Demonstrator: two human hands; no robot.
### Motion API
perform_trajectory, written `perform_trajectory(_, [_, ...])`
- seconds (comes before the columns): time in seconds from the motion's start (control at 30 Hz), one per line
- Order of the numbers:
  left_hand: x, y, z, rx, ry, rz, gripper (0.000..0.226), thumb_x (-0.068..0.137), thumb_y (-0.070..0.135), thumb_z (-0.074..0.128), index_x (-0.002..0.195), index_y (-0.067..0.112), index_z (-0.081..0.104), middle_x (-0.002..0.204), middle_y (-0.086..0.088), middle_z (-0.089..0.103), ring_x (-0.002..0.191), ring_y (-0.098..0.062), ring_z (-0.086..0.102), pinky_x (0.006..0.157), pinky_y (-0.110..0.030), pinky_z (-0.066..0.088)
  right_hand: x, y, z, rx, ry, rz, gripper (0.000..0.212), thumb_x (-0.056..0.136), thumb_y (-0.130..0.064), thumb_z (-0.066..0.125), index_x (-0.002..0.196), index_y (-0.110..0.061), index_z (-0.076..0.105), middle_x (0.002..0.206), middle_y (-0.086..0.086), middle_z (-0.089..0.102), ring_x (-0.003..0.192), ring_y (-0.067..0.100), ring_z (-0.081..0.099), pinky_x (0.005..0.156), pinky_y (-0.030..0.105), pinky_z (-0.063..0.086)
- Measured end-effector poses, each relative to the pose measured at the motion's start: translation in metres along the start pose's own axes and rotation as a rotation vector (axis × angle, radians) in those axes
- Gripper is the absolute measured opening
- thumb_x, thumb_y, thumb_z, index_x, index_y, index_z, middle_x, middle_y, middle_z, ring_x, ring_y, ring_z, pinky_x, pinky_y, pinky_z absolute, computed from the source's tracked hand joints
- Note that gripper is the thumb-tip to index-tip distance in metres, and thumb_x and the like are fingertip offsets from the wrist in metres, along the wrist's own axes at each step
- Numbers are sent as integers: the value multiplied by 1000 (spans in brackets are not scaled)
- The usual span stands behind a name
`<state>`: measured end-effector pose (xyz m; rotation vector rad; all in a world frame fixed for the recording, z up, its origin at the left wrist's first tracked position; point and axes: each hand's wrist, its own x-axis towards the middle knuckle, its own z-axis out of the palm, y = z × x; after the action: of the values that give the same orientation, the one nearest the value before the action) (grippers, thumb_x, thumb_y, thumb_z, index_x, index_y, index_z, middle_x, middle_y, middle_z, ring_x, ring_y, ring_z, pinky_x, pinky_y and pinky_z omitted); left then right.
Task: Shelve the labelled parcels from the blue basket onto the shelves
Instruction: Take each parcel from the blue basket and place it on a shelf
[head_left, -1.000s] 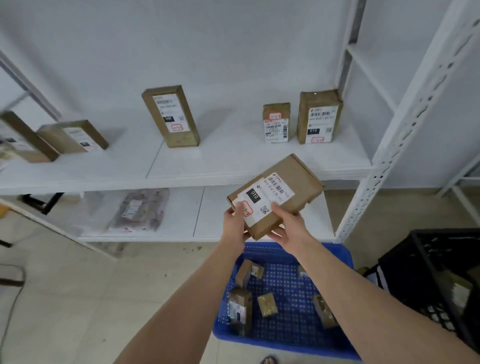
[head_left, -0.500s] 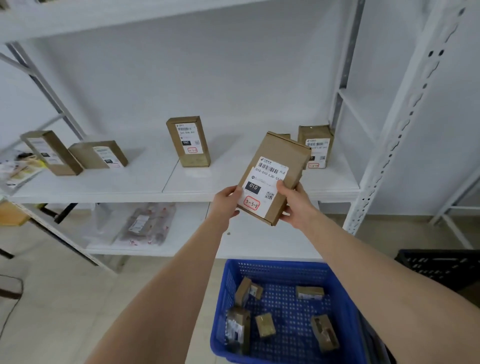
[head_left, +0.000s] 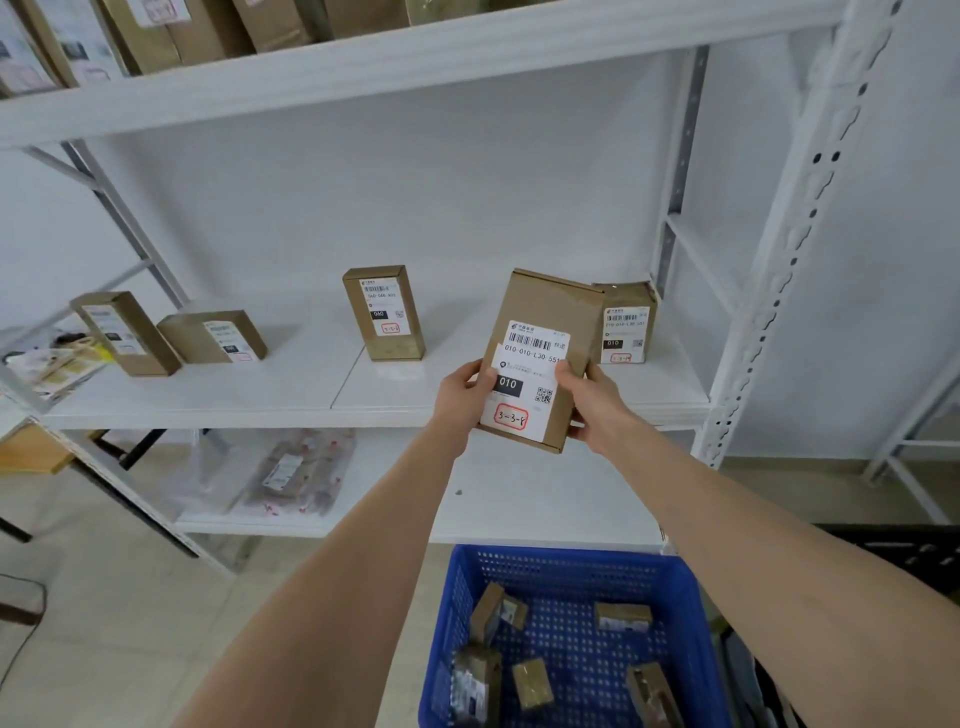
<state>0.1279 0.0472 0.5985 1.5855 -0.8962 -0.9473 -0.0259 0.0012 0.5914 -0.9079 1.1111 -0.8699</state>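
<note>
The parcel (head_left: 545, 332) is held up in front of the middle shelf (head_left: 234, 389), nearly upright and leaning a little to the right. Its white label faces the camera, marked 010 with a handwritten code in a red box. The left hand (head_left: 462, 395) grips its left edge with the thumb on the label. The right hand (head_left: 592, 405) grips the right edge the same way, so both are closed round the box.

The step in hand seems to be standing it on that shelf. A second box marked 010 (head_left: 626, 322) stands just behind its upper right corner, and whether the two touch cannot be told. The likely slot is the bare stretch between that box and the one marked 060 (head_left: 384, 314).

To do it well, the parcel needs to rise until its base clears the shelf's front lip, then go in level and land flat. The label should face outward like the others. Coming in slightly left of the neighbour avoids tipping it. The hands should let go only once the box stands by itself. Several small parcels remain in the blue basket (head_left: 571, 571) below.
</note>
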Motion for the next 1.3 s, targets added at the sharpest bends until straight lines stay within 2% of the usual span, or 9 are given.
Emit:
perform_trajectory(0.2, [1,-7,-1,-30,121,18,36,100,20,43,135,22,46,101,-6,66,88,-24,66,75,-38,56,-4,4,-6,-396,-147,14,60,90,-22,66,142,-28,37,126,2,59,107,26,60,79,41,50])
perform_trajectory(0.27, [3,-9,-5,-27,153,1,36,100,18,40,136,22,45,107,-6,66,92,-26,65,78,-39,55,-4,12,-2,-413,-173,21,64,86,-18,69,141,-25,38,122,4,61,98,24,63,78,39,55])
perform_trajectory(0.4, [7,-13,-17,31,205,-27,37,100,11,35,133,19,49,118,-6,64,97,-26,64,82,-39,55,2,27,13,-382,-174,-28,64,83,-13,72,140,-18,43,123,7,62,103,24,64,83,35,56])
perform_trajectory(0.53, [16,-15,-32,3,239,-77,37,97,11,38,129,21,53,113,-2,67,91,-25,67,71,-37,58,11,35,28,-444,-172,-65,63,85,-15,68,142,-20,41,121,9,61,104,25,61,75,29,55])
perform_trajectory(0.7, [34,-14,-48,-95,176,-75,24,93,29,54,117,30,53,96,2,70,81,-19,70,51,-31,55,26,41,43,-576,-143,-137,57,85,-20,67,137,-22,46,104,6,65,98,25,64,85,40,56])
perform_trajectory(0.8, [55,-17,-56,-79,110,-72,29,90,24,62,117,27,52,97,0,69,80,-17,70,55,-34,57,41,43,51,-604,-128,-151,57,85,-21,66,138,-25,46,105,5,67,97,24,64,86,40,55])
perform_trajectory(0.93, [90,-17,-69,-59,18,-112,28,87,16,67,111,22,55,94,4,68,72,-10,68,45,-25,52,65,42,64,-640,-82,-175,66,85,-17,62,145,-29,37,97,-1,65,89,18,62,61,22,49])
perform_trajectory(1.17, [160,-25,-83,41,-73,-14,47,86,11,66,129,15,49,94,4,58,91,-22,65,73,-41,57,117,45,94,-675,85,-228,55,89,-14,56,141,-25,42,118,4,65,87,14,55,54,9,39])
perform_trajectory(1.3, [193,-33,-80,101,-123,55,53,87,8,64,135,15,44,113,-3,60,100,-22,63,85,-43,55,144,50,106,-759,270,-251,47,88,-10,54,133,-25,51,112,4,68,100,24,63,78,32,52])
